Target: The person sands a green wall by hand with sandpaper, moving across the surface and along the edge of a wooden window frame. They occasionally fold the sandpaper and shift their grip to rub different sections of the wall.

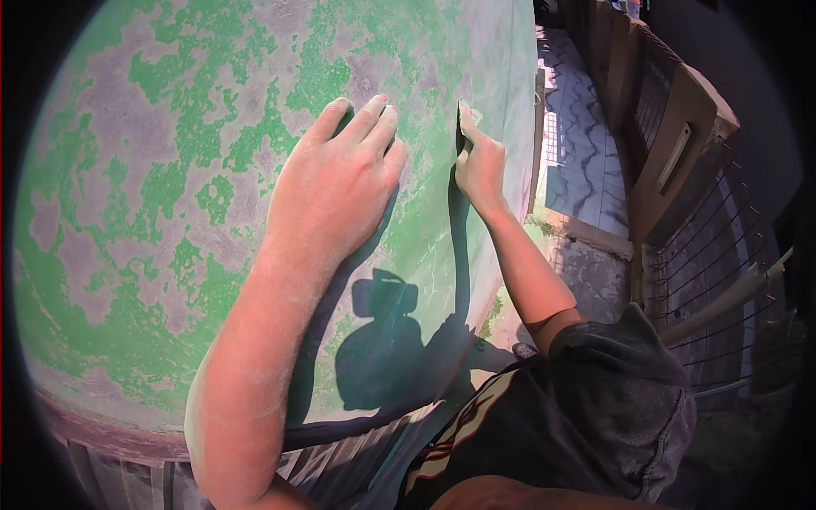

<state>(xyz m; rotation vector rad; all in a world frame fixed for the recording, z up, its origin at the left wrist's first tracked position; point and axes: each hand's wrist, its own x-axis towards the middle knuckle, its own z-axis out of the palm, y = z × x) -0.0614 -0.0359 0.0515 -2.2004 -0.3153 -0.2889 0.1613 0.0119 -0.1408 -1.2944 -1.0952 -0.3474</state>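
A curved wall (204, 195) with flaking green paint over a greyish layer fills the left and middle of the head view. My left hand (344, 174) rests on it, back of the hand towards me, fingers pointing up and slightly bent, with pale dust on them. No object shows in that hand. Farther right, my right hand (481, 166) is closed close to the wall, thumb pointing up. A thin edge shows near the thumb tip, but what this hand grips is mostly hidden and I cannot make it out.
Right of the wall runs a tiled walkway (586, 136) with dark wavy veins. Beside it stand a brown post (688, 153) and a wire fence (710, 272). A pale pole (722, 306) slants at the far right. Metal bars (331, 467) show below the wall's lower edge.
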